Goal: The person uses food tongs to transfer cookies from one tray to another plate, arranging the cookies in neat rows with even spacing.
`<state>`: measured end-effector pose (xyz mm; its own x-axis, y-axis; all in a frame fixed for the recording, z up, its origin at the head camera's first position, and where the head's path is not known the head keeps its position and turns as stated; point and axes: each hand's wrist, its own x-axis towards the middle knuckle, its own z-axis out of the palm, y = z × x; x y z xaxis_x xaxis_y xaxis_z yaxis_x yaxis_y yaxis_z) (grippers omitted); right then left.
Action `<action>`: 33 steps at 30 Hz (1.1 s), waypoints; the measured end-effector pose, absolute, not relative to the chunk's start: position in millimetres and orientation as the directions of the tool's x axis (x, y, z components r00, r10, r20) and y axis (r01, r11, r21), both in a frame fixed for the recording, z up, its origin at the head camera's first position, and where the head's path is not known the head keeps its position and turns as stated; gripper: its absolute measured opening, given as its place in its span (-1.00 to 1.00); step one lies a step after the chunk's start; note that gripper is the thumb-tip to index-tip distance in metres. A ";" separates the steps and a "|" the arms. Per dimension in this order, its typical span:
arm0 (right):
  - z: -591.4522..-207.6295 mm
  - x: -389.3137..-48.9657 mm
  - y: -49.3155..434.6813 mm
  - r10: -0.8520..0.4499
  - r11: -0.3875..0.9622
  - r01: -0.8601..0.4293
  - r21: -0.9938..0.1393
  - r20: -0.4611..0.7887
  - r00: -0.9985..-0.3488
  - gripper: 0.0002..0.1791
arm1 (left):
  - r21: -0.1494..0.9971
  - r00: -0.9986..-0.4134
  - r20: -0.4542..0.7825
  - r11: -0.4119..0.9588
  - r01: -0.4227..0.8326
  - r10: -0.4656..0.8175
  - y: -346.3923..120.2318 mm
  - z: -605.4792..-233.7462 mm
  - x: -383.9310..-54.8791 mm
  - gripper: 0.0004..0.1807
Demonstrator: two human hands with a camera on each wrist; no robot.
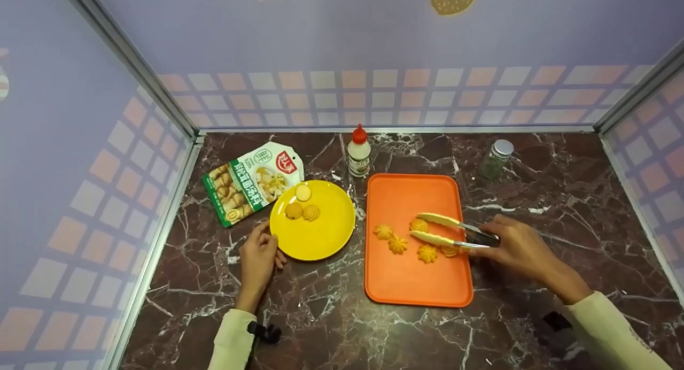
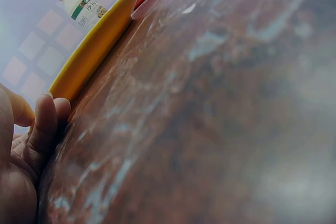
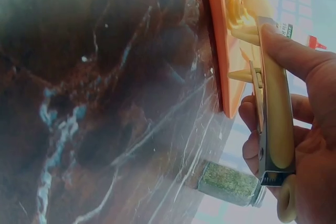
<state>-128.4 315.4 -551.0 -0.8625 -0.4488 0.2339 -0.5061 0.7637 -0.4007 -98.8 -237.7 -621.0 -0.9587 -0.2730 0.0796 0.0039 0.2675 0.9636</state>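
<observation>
My right hand [image 1: 521,249] grips metal tongs [image 1: 441,240] with pale yellow tips, also seen along my palm in the right wrist view. Their parted tips reach over an orange tray [image 1: 414,284], on either side of a piped cookie [image 1: 419,225]. Several other golden piped cookies, one of them a star-shaped cookie [image 1: 427,253], lie on the tray. At the left rim of a yellow plate [image 1: 320,241], my left hand [image 1: 259,255] holds the edge with bent fingers. On that plate sit a pale round cookie [image 1: 303,192], a browner cookie [image 1: 294,210] and a swirled cookie [image 1: 311,213].
A green and white food packet [image 1: 254,183] lies behind the plate, near the left wall. Between plate and tray, farther back, stands a red-capped squeeze bottle [image 1: 359,156]. A glass jar [image 1: 497,160] of green flakes stands at the back right. Walls [image 1: 374,38] border the marbled table.
</observation>
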 end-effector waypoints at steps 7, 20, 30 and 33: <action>-553.0 -126.7 317.5 -0.469 0.755 -0.532 -0.384 0.252 -0.846 -0.51 | 0.965 -0.960 0.076 0.263 0.002 -0.270 -239.1 -622.7 -96.5 -0.53; -554.8 -127.5 320.8 -0.485 0.727 -0.589 -0.353 0.344 -0.804 -0.49 | 0.962 -0.955 0.042 0.272 -0.041 -0.295 -235.1 -617.8 -97.9 -0.53; -549.5 -129.2 320.1 -0.475 0.733 -0.589 -0.341 0.364 -0.801 -0.52 | 0.960 -0.955 0.053 0.278 -0.032 -0.291 -233.3 -613.4 -97.8 -0.54; -547.3 -129.2 319.2 -0.469 0.738 -0.581 -0.343 0.358 -0.807 -0.52 | 0.959 -0.957 0.052 0.283 -0.032 -0.284 -236.2 -618.8 -99.7 -0.53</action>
